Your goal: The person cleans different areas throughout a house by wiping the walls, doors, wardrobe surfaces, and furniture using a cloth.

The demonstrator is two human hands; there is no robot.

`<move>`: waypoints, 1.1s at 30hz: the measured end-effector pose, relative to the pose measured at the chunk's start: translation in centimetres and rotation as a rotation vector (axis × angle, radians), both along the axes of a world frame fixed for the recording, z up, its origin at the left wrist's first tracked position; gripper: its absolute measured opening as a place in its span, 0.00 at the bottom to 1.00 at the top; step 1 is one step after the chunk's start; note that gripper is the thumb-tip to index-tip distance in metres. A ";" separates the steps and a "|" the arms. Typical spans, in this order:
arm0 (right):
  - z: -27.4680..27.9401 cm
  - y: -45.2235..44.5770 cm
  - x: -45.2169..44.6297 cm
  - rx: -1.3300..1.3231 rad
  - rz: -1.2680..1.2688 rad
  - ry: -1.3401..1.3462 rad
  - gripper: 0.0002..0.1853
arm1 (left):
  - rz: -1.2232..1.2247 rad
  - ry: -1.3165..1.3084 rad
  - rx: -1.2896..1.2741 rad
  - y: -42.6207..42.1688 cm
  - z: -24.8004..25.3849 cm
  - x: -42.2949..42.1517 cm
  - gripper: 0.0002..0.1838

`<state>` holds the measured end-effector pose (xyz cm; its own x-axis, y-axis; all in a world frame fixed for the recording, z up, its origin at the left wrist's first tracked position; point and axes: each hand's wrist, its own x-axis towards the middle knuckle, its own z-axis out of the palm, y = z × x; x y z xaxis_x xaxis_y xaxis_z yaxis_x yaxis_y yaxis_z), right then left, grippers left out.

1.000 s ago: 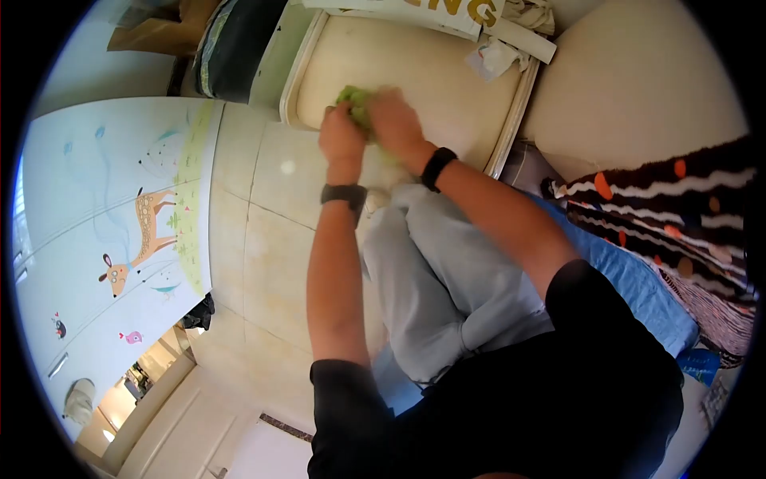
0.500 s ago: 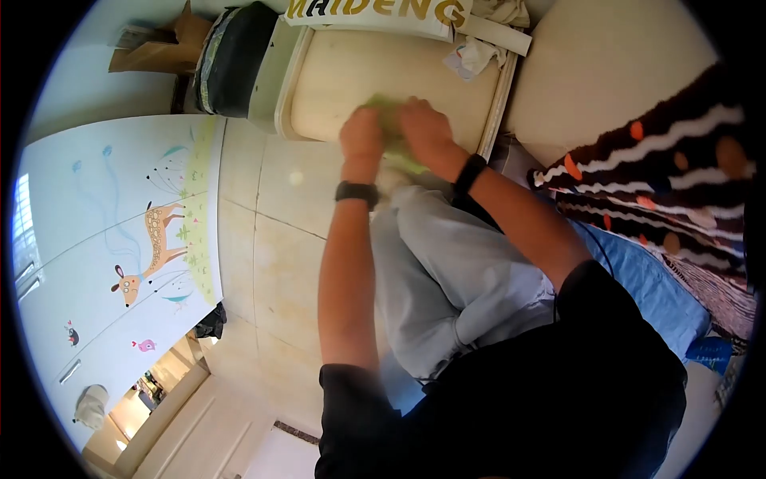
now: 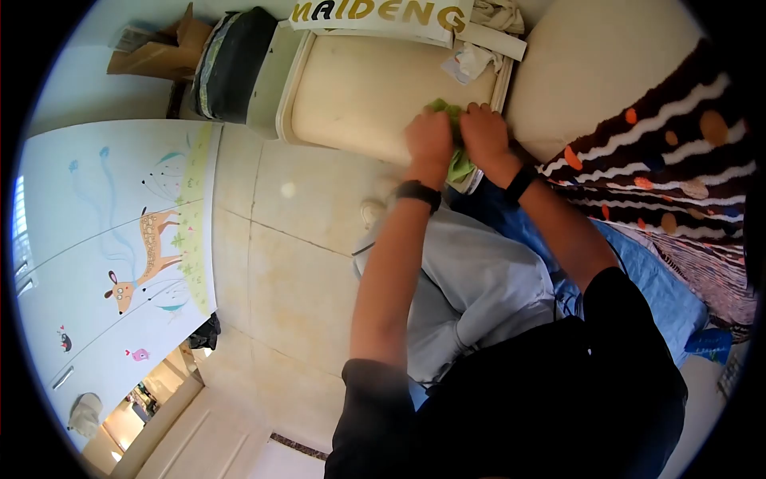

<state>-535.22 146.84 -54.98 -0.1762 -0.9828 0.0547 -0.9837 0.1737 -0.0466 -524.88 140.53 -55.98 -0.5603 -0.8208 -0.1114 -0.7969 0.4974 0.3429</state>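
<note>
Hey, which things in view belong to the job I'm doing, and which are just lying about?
Seemingly in use:
- green cloth, held in your left hand and right hand
- cream surface beneath it

Just lying about:
- lettered sign
- cardboard box
- pale cap
- striped blanket

The white panel (image 3: 377, 25) reads "MAIDENG" in gold, its A black.

Between the hands (image 3: 431, 139), the cloth (image 3: 460, 165) lies at the right of the tabletop (image 3: 359, 92), the sign (image 3: 383, 22) behind.
</note>
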 end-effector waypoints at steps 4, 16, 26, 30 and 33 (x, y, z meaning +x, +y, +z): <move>-0.6 -2.3 -2.3 -0.131 -0.039 0.037 0.04 | 0.059 0.126 -0.084 -1.5 -0.8 -2.7 0.06; 0.3 -2.4 0.4 0.056 -0.028 0.092 0.04 | 0.136 0.204 -0.073 -0.7 -0.5 -0.1 0.05; 0.5 -8.2 11.6 0.044 0.137 -0.201 0.06 | 0.322 0.066 -0.051 -4.5 0.1 11.8 0.07; -1.2 -12.4 14.0 -0.119 0.171 -0.319 0.05 | 0.370 -0.022 -0.102 -8.6 1.0 14.1 0.10; -2.2 -15.6 13.9 -0.223 0.189 -0.387 0.05 | 0.370 -0.056 -0.176 -11.9 0.8 14.6 0.07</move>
